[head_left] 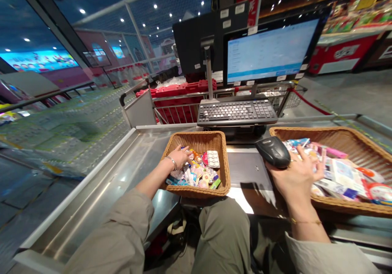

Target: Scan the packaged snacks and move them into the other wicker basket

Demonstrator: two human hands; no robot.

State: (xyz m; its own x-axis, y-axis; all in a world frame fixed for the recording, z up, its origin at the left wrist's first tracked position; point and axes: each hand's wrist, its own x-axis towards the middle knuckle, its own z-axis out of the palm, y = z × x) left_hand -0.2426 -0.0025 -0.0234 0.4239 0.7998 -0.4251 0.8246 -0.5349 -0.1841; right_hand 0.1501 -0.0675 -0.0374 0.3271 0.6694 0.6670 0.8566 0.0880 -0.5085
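Observation:
My left hand [180, 158], with a metal bangle at the wrist, reaches into a small wicker basket [227, 159] from its left side. Its fingers are apart and touch or hover just over small packaged goods [200, 176]; nothing is visibly gripped. Near it in the basket lies a white pack with round blisters [213, 159]. In my right hand [298, 176] is a black handheld barcode scanner [273, 151], its head jutting out to the left and its handle hidden. Some fingers of that hand stretch over packets in a larger wicker basket [355, 133].
Behind the counter [122, 176] stand a keyboard [237, 111] and a lit monitor [269, 53], with a second dark screen back [211, 37] beside it. Wrapped bottle packs [61, 131] are stacked at the left. A metal shopping cart [174, 108] is behind.

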